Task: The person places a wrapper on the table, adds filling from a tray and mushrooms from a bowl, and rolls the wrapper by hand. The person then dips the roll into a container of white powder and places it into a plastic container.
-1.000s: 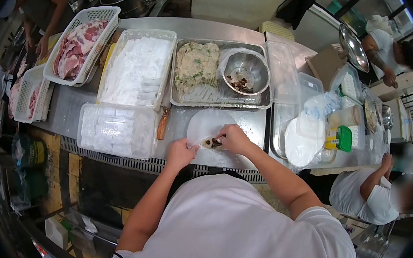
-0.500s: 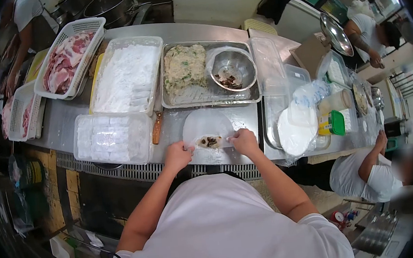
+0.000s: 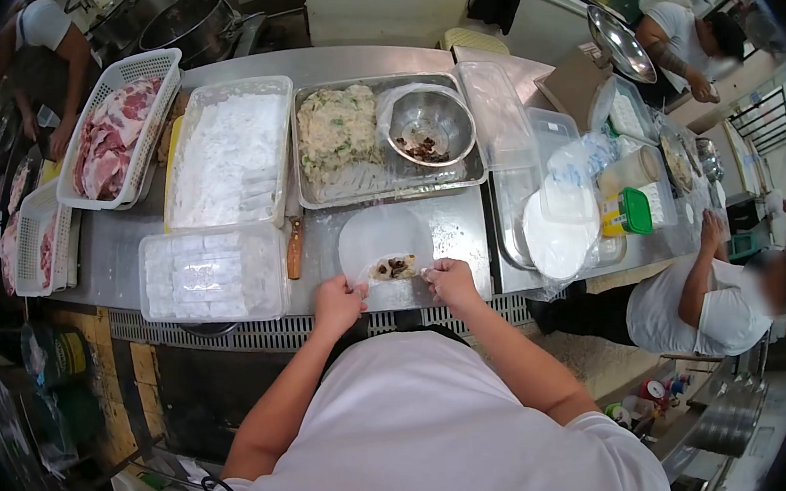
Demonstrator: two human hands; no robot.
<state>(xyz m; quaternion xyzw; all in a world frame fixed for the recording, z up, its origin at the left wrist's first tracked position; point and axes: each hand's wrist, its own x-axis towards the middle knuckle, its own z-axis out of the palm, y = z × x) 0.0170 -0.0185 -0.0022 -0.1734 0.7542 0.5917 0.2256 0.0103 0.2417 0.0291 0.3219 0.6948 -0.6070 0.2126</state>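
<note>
A thin, round, translucent wrapper (image 3: pixel 384 232) lies on the steel table in front of me. Near its closest edge sits a small heap of filling (image 3: pixel 393 268), pale with dark brown bits. My left hand (image 3: pixel 340 304) is closed in a pinch at the wrapper's near left edge. At the near right edge, my right hand (image 3: pixel 451 282) pinches it as well, thumb and fingertips together. Beyond the wrapper stands a metal tray (image 3: pixel 341 196) holding a pale mixture with green flecks (image 3: pixel 337 126) and a steel bowl (image 3: pixel 431 128) with dark pieces in it.
Left are a tub of white powder-coated pieces (image 3: pixel 231 152), a lidded plastic box (image 3: pixel 214 277), a wooden-handled tool (image 3: pixel 295 249) and a basket of raw meat (image 3: pixel 123 139). Right are stacked white wrappers (image 3: pixel 558 241) and a green-lidded container (image 3: pixel 634 211). Other people stand around the table.
My hands have drawn closer together at the wrapper's near edge, beside the filling. The whole view has shifted slightly. The person at the right has moved their arms a little.
</note>
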